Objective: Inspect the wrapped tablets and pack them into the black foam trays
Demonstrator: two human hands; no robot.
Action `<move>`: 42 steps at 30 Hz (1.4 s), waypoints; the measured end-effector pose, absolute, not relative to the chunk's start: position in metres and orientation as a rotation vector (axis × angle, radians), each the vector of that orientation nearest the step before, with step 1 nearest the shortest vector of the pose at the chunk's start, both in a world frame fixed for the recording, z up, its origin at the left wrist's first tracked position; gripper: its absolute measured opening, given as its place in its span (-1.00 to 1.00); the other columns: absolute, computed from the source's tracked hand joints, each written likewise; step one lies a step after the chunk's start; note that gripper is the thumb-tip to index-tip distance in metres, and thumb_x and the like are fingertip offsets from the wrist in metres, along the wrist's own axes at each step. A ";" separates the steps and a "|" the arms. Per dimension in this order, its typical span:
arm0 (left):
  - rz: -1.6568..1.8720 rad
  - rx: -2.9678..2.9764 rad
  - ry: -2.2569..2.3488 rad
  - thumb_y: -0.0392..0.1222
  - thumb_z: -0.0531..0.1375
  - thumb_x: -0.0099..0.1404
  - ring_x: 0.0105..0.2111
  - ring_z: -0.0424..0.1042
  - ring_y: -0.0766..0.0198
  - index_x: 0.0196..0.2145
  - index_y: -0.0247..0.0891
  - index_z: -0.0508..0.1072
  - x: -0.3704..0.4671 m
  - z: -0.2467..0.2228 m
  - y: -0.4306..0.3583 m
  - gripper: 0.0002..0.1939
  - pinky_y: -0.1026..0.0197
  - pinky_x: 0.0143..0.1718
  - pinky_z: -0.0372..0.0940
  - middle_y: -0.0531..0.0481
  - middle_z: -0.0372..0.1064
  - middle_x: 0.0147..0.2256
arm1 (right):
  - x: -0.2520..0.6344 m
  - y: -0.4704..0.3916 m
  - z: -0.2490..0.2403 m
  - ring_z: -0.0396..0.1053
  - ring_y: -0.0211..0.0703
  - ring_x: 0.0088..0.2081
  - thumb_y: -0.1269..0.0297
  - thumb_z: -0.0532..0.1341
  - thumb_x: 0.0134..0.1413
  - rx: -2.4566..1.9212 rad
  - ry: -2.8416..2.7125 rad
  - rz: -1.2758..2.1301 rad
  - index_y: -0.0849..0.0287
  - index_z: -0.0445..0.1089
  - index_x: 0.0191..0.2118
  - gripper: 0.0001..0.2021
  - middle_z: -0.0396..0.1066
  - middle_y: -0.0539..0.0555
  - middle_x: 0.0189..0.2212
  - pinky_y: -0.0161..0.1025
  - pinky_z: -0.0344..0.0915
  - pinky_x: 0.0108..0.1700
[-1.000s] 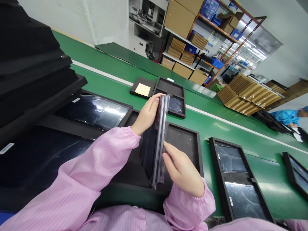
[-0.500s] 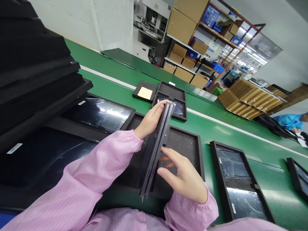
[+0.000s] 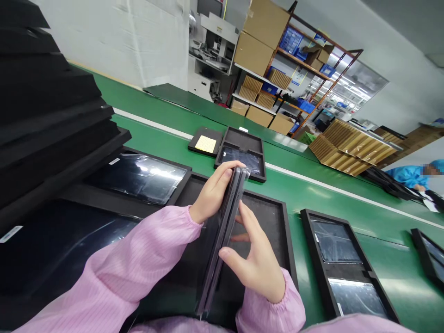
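Note:
Two thin dark tablets (image 3: 222, 236) stand on edge, pressed face to face, with clear film showing along their sides. Around their upper left side, my left hand (image 3: 212, 189) is closed and holds the pair. My right hand (image 3: 258, 259) is on the right of the tablets, thumb and fingers spread, its fingertips at the nearer tablet's outer face; some of those fingers are partly hidden. Beneath both hands lies a black foam tray (image 3: 274, 215) with a raised rim.
Film-covered tablets (image 3: 138, 178) lie in black trays at left, beside a tall stack of black trays (image 3: 52, 111). A smaller tray (image 3: 243, 136) and a yellow label sheet (image 3: 206, 144) lie ahead. Another two-pocket tray (image 3: 347, 267) lies right. A person in blue (image 3: 404, 175) sits far right.
My right hand has shifted up along the tablets, its fingers now closer to their upper part. The tablets sit slightly lower in view, still in my left hand.

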State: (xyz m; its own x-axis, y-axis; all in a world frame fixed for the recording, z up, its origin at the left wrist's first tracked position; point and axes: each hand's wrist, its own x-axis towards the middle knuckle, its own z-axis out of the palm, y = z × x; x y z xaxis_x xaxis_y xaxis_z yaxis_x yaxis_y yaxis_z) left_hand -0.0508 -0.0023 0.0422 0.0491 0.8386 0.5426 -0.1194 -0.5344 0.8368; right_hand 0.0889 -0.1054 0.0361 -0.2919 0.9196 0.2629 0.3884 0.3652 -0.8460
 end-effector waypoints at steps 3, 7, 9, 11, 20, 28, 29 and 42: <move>1.601 1.578 0.717 0.20 -0.04 0.44 0.03 0.41 0.11 -0.10 -0.20 0.46 -0.050 0.042 -0.007 -0.52 0.08 0.19 0.24 -0.11 0.47 -0.04 | 0.082 -0.106 0.040 0.31 0.10 0.21 0.22 0.27 0.12 -1.131 -1.871 0.837 0.24 0.06 0.38 -0.26 0.13 0.30 0.32 -0.20 0.56 -0.14; 1.608 1.592 0.690 0.17 -0.06 0.45 0.05 0.39 0.10 -0.09 -0.20 0.46 -0.049 0.040 -0.010 -0.54 0.04 0.21 0.22 -0.13 0.46 -0.03 | 0.074 -0.108 0.047 0.28 0.01 0.22 0.32 0.24 0.10 -1.123 -1.893 0.726 0.17 0.11 0.35 -0.32 0.21 0.20 0.28 -0.30 0.54 -0.16; 1.616 1.596 0.684 0.16 -0.06 0.46 0.07 0.38 0.10 -0.08 -0.20 0.46 -0.048 0.038 -0.010 -0.54 0.03 0.22 0.20 -0.14 0.45 -0.02 | 0.071 -0.109 0.048 0.31 -0.03 0.19 0.35 0.24 0.08 -1.130 -1.894 0.691 0.16 0.13 0.33 -0.33 0.25 0.19 0.25 -0.33 0.53 -0.16; 1.621 1.597 0.680 0.16 -0.07 0.46 0.07 0.38 0.10 -0.07 -0.19 0.45 -0.048 0.038 -0.011 -0.54 0.03 0.23 0.20 -0.13 0.45 -0.01 | 0.070 -0.109 0.047 0.32 -0.05 0.18 0.35 0.25 0.07 -1.141 -1.889 0.676 0.18 0.15 0.30 -0.35 0.27 0.19 0.23 -0.34 0.52 -0.14; 1.622 1.611 0.662 0.14 -0.07 0.47 0.06 0.39 0.11 -0.08 -0.19 0.46 -0.048 0.040 -0.012 -0.55 0.04 0.22 0.21 -0.12 0.47 -0.05 | 0.075 -0.110 0.049 0.30 -0.04 0.21 0.33 0.22 0.11 -1.111 -1.931 0.710 0.21 0.16 0.29 -0.39 0.24 0.24 0.26 -0.32 0.50 -0.09; 1.644 1.627 0.635 0.12 -0.07 0.48 0.12 0.36 0.12 -0.06 -0.19 0.46 -0.048 0.036 -0.012 -0.56 0.04 0.28 0.16 -0.11 0.47 -0.02 | 0.085 -0.110 0.051 0.22 -0.10 0.29 0.37 0.19 0.19 -1.028 -1.956 0.852 0.11 0.09 0.34 -0.39 0.15 0.17 0.34 -0.34 0.45 0.02; 1.642 1.628 0.635 0.12 -0.07 0.47 0.12 0.36 0.12 -0.06 -0.19 0.46 -0.048 0.036 -0.012 -0.56 0.04 0.28 0.16 -0.11 0.48 -0.02 | 0.085 -0.110 0.051 0.23 -0.10 0.28 0.37 0.18 0.20 -1.028 -1.959 0.857 0.10 0.09 0.34 -0.40 0.14 0.16 0.34 -0.34 0.45 0.01; 1.642 1.632 0.652 0.13 -0.08 0.48 0.15 0.34 0.13 -0.06 -0.19 0.45 -0.047 0.037 -0.011 -0.56 0.05 0.29 0.15 -0.10 0.48 -0.02 | 0.083 -0.107 0.052 0.29 -0.01 0.23 0.34 0.11 0.21 -1.074 -2.029 0.739 0.17 0.10 0.31 -0.45 0.25 0.22 0.26 -0.16 0.41 0.10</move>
